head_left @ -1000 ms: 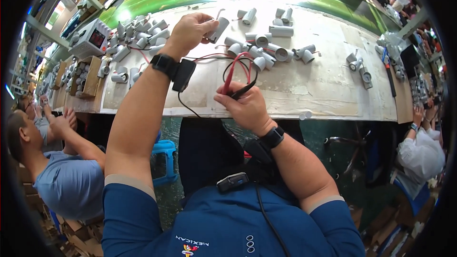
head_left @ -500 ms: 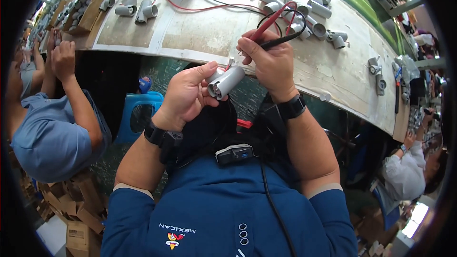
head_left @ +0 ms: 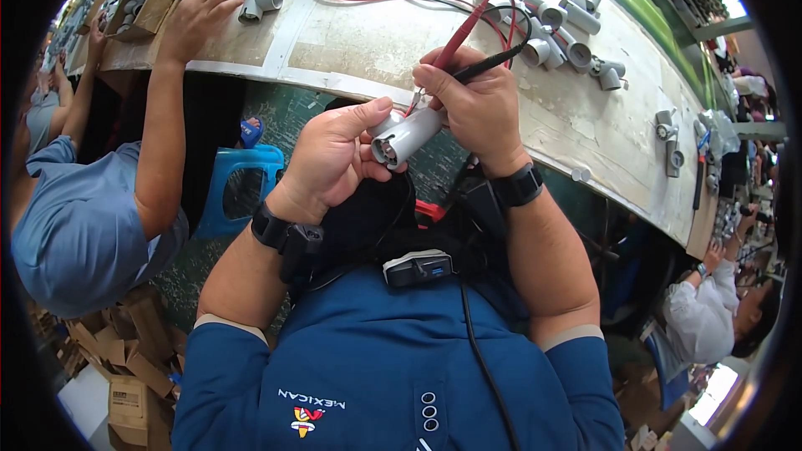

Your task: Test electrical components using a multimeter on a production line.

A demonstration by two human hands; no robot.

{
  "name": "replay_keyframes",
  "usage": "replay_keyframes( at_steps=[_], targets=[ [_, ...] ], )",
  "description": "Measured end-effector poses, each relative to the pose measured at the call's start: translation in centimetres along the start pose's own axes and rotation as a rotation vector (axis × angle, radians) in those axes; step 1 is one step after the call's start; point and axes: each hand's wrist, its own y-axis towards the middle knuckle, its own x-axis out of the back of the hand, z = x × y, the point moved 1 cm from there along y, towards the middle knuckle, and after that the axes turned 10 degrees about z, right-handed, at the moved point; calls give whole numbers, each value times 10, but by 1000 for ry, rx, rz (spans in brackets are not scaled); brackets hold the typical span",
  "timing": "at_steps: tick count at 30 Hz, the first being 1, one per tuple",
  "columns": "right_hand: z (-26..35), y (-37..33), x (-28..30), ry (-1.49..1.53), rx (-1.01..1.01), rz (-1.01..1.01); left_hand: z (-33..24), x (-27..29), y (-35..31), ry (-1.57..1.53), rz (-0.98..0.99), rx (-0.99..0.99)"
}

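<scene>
My left hand [head_left: 334,154] grips a grey plastic tube fitting [head_left: 409,139], its open end tilted toward me with metal parts inside. Short red wires with a small terminal stick up from the fitting's far side. Pinched in my right hand [head_left: 480,108] are a red test probe [head_left: 458,40] and a black test probe [head_left: 489,65], held together like chopsticks. Their tips reach down to the wire terminal by the fitting; whether both touch it is too small to tell. Red and black leads run from the probes across the table.
Several more grey fittings lie on the worktable [head_left: 351,42], many clustered at the right [head_left: 576,54]. A cardboard box [head_left: 150,0] of grey parts stands at far left, beside a co-worker's hand [head_left: 200,12]. A blue stool [head_left: 238,184] is below the table's edge.
My right hand has brought the probe tips down onto the wire end at the fitting. At the left, the co-worker's arm has reached forward over the table, and one fitting there is now covered.
</scene>
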Motion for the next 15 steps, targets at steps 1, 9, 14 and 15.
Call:
replay_keyframes(
  at_steps=[1,9,14,15],
  targets=[
    [0,1,0,-9,-5,-1,-1,0,0,-1,3,0],
    [-4,3,0,-161,26,13,-1,1,1,5,2,0],
    [-2,4,0,-132,-6,1,-3,-1,1,22,3,-11],
    [-3,5,0,-150,0,-4,-4,-2,1,31,0,-13]
  ],
)
